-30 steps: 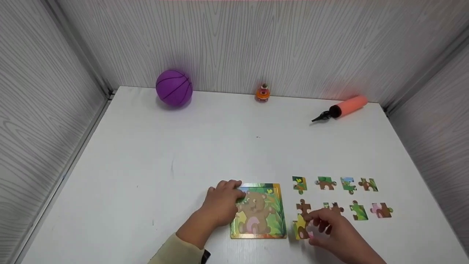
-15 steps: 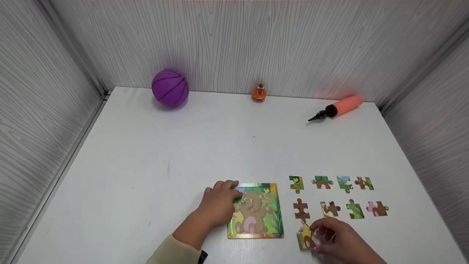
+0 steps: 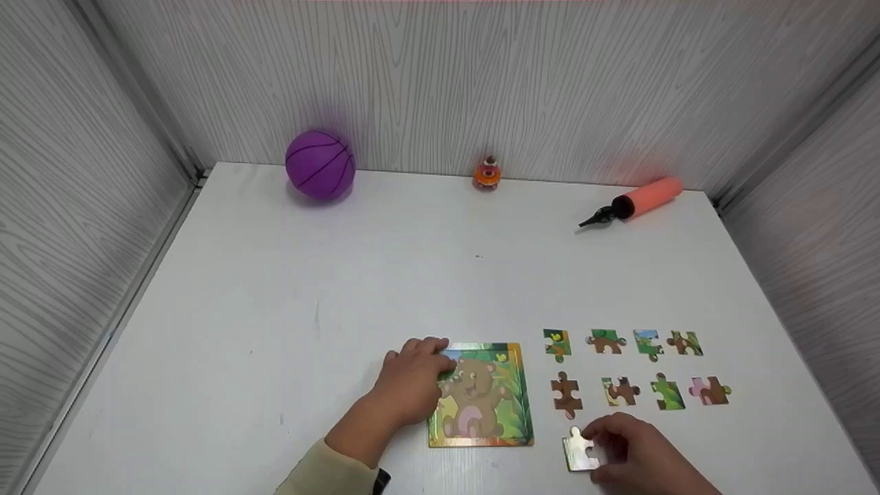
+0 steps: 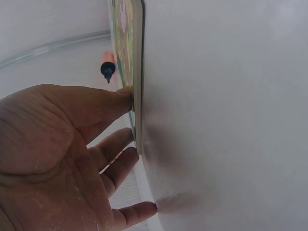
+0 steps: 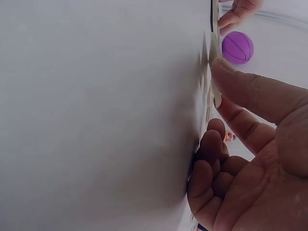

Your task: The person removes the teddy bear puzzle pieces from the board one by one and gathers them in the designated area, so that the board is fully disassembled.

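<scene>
A square puzzle board (image 3: 524,412) with a teddy bear picture lies flat near the front of the table. My left hand (image 3: 411,381) rests on its left side, and in the left wrist view the thumb (image 4: 108,103) touches the board's edge with the other fingers spread beyond. To the right of the board, my right hand (image 3: 636,447) pinches a jigsaw piece (image 3: 575,455) at its right edge. That piece shines with glare, its knob pointing away from me. In the right wrist view the thumb lies against it, the index finger is behind, and the other fingers are curled.
Several jigsaw pieces lie in two rows right of the board, among them a brown piece (image 3: 566,395) just beyond the held one. Along the back stand a purple ball (image 3: 321,166), a small orange toy (image 3: 487,173) and an orange hand pump (image 3: 643,199). Grey panels enclose the table.
My right hand has drawn the jigsaw piece toward me and slightly right, off the brown piece it overlapped. Its face now catches the light. My left hand stays on the board.
</scene>
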Action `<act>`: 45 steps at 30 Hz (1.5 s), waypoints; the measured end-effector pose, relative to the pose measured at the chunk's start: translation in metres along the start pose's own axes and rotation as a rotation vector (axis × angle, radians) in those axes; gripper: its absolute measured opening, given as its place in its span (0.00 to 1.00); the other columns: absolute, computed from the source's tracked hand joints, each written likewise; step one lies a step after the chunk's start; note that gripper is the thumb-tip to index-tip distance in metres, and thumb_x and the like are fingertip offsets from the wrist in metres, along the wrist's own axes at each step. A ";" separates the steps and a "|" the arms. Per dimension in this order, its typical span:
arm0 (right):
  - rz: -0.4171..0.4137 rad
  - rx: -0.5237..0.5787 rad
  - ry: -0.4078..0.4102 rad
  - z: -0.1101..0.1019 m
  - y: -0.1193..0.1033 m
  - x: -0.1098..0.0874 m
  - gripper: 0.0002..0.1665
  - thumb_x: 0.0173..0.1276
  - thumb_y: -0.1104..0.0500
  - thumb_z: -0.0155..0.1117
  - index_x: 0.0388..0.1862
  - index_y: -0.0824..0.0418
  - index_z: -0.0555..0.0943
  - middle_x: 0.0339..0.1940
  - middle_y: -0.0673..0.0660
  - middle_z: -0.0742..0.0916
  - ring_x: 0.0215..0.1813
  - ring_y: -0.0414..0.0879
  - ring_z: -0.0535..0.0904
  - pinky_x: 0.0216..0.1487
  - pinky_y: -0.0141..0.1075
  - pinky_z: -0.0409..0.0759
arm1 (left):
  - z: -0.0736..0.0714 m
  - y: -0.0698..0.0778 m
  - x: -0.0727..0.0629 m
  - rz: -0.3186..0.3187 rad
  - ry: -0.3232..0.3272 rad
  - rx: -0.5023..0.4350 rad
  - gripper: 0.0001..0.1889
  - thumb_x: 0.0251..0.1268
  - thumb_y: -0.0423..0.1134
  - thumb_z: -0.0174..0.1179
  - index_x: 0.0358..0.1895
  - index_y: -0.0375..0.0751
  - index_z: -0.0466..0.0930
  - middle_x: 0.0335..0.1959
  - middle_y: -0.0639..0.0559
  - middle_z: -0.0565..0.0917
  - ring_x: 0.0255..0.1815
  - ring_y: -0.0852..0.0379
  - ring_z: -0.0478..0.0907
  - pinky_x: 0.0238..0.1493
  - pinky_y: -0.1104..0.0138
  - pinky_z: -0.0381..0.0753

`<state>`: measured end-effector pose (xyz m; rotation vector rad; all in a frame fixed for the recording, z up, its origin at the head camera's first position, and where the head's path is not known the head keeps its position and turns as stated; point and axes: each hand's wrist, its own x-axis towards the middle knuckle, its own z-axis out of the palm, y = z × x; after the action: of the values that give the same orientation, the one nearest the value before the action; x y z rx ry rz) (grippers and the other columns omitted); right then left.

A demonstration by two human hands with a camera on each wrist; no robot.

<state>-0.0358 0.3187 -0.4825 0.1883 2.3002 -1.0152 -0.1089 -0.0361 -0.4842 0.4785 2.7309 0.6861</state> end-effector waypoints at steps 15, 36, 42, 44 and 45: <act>0.109 -0.035 0.046 0.006 -0.003 0.004 0.32 0.47 0.66 0.89 0.53 0.56 0.85 0.44 0.54 0.82 0.46 0.51 0.75 0.45 0.41 0.81 | -0.002 -0.001 0.001 0.004 -0.011 -0.018 0.23 0.67 0.27 0.64 0.64 0.45 0.86 0.76 0.49 0.72 0.76 0.44 0.66 0.66 0.44 0.69; 0.052 -0.034 0.042 0.007 -0.002 0.010 0.26 0.54 0.64 0.85 0.52 0.57 0.86 0.41 0.54 0.82 0.43 0.50 0.75 0.43 0.42 0.78 | 0.000 -0.007 0.003 -0.023 0.005 -0.037 0.23 0.66 0.27 0.65 0.63 0.44 0.87 0.76 0.50 0.73 0.77 0.45 0.65 0.67 0.45 0.68; 0.078 -0.001 0.047 0.007 -0.003 0.009 0.30 0.52 0.64 0.87 0.54 0.57 0.86 0.43 0.55 0.82 0.45 0.51 0.76 0.44 0.40 0.79 | 0.000 -0.005 0.002 -0.027 0.011 -0.037 0.23 0.66 0.27 0.65 0.63 0.45 0.87 0.76 0.50 0.73 0.76 0.45 0.66 0.66 0.46 0.69; 0.070 0.009 0.048 0.005 -0.002 0.009 0.32 0.51 0.62 0.88 0.55 0.56 0.85 0.43 0.55 0.83 0.46 0.51 0.76 0.44 0.40 0.79 | 0.001 -0.005 0.002 -0.025 0.014 -0.036 0.23 0.66 0.27 0.65 0.63 0.45 0.87 0.76 0.50 0.73 0.76 0.45 0.66 0.66 0.46 0.69; 0.064 0.010 0.055 0.004 -0.001 0.008 0.32 0.51 0.60 0.89 0.55 0.56 0.85 0.43 0.55 0.82 0.45 0.51 0.75 0.43 0.39 0.79 | 0.001 -0.005 0.002 -0.024 0.016 -0.037 0.23 0.66 0.28 0.66 0.63 0.45 0.87 0.76 0.50 0.73 0.76 0.45 0.66 0.66 0.46 0.69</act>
<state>-0.0409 0.3141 -0.4887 0.2950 2.3239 -1.0007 -0.1112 -0.0389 -0.4875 0.4334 2.7293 0.7355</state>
